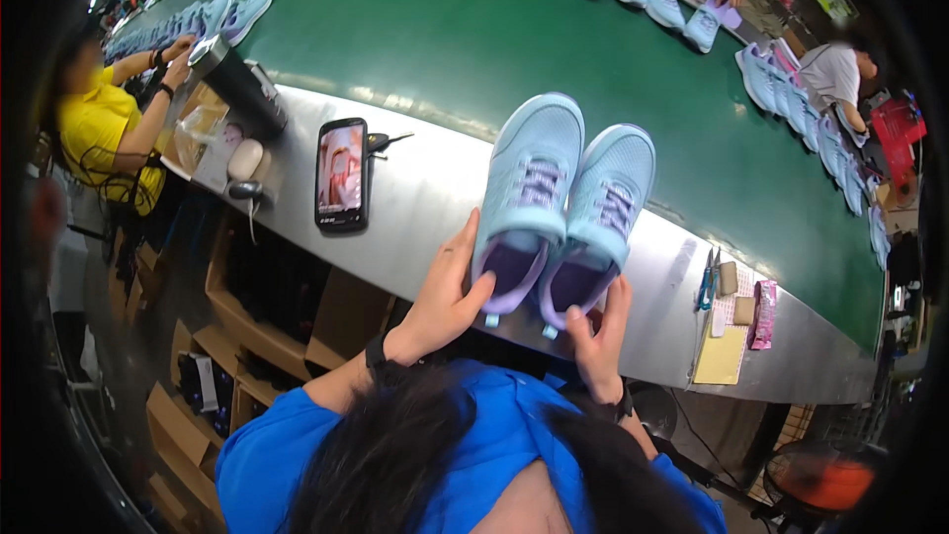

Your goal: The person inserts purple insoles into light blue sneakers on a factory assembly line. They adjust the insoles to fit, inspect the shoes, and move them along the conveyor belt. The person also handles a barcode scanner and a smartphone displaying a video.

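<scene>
A pair of light blue sneakers with lavender lining and laces is held side by side, toes pointing away from me. My left hand (455,287) grips the left sneaker (535,163) at its heel, thumb on the collar and fingers along the outer side. At the other heel, my right hand (599,341) grips the right sneaker (615,183) the same way. Small pale tabs stick out at both heels. The shoes hang over the steel ledge and the edge of the green belt; whether they touch the surface, I cannot tell.
On the steel ledge (415,173) lie a phone (342,176), a key, a dark tumbler (237,86), scissors (708,282) and a yellow notepad (721,356). Rows of similar sneakers (786,99) line the green belt (395,30). Co-workers stand left and across. Cardboard boxes (252,316) sit below left.
</scene>
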{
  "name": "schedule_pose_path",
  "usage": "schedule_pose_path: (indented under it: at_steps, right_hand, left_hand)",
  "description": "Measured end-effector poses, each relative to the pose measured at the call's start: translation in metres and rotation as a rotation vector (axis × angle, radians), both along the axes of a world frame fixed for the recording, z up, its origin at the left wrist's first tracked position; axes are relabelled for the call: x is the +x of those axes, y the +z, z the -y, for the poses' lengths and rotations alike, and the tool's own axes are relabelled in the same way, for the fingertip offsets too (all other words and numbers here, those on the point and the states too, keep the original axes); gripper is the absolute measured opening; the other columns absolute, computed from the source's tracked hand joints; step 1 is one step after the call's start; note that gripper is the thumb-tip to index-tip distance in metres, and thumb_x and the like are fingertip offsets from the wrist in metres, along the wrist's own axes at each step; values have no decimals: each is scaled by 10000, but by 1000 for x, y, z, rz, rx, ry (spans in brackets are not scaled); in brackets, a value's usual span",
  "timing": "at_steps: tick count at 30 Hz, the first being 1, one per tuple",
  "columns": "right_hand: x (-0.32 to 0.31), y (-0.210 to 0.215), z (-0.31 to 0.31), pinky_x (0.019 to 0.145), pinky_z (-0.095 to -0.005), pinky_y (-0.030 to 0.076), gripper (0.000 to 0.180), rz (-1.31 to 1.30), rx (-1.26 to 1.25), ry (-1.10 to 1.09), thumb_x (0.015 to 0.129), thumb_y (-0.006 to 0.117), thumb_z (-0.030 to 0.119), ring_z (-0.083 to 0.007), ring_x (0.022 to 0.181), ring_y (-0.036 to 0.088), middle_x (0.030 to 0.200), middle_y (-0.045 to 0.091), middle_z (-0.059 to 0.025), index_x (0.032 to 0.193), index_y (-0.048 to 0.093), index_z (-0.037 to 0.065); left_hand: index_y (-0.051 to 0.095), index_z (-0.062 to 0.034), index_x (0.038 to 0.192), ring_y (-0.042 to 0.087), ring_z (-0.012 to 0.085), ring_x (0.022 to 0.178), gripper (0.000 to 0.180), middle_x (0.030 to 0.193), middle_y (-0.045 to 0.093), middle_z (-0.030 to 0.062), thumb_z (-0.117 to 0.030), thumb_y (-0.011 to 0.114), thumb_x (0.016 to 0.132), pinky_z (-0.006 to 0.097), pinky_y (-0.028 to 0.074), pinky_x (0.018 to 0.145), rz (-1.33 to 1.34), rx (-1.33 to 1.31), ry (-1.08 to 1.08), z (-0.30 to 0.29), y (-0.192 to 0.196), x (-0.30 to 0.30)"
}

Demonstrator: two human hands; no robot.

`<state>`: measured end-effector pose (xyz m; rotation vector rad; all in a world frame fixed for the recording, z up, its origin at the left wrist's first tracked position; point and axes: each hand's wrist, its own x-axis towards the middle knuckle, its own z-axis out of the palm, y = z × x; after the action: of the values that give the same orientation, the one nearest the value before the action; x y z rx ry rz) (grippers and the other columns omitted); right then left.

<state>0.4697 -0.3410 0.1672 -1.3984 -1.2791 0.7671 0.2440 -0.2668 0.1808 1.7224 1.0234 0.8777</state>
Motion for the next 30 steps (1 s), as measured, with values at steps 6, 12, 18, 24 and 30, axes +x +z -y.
schedule_pose_path:
  at_steps: [6, 12, 18, 24, 30]
  right_hand:
    - [10, 6, -7, 1006, -407, 342, 665, 390, -61, 26, 937, 517, 376, -349, 1221, 365, 1355, 370, -235, 1387, 335, -79]
    - [10, 8, -7, 1069, -447, 267, 601, 444, -59, 41, 986, 423, 364, -378, 1251, 344, 1364, 385, -250, 1389, 338, -73]
    - [12, 6, -7, 1065, -429, 283, 513, 330, -89, 2, 1001, 397, 328, -353, 1237, 374, 1354, 429, -214, 1360, 410, -37]
    - [14, 6, -7, 1054, -417, 304, 448, 379, -48, -2, 994, 423, 296, -342, 1228, 389, 1342, 443, -192, 1317, 469, -11]
    - [18, 3, -4, 1049, -411, 306, 429, 399, -44, -12, 982, 440, 266, -338, 1209, 397, 1342, 439, -189, 1311, 473, -6]
  left_hand:
    - [467, -114, 1377, 373, 380, 1219, 624, 1333, 423, 235, -211, 673, 797, 480, 258, 1026, -406, 458, 124, 8, 60, 30]
    - [638, -127, 1069, 439, 341, 1158, 512, 1137, 534, 217, -346, 803, 637, 483, 269, 948, -765, 458, -171, 12, 55, 61]
    - [675, -111, 896, 512, 312, 1020, 486, 983, 596, 172, -420, 830, 554, 459, 313, 913, -572, 640, -182, -25, 59, 43]
    - [660, -76, 901, 592, 292, 947, 524, 936, 645, 107, -434, 854, 571, 392, 348, 922, -498, 578, -178, -105, 120, -7]
    - [627, -93, 1190, 585, 285, 1057, 733, 1130, 639, 129, -527, 801, 626, 356, 317, 994, -910, 618, 181, -208, 161, -46]
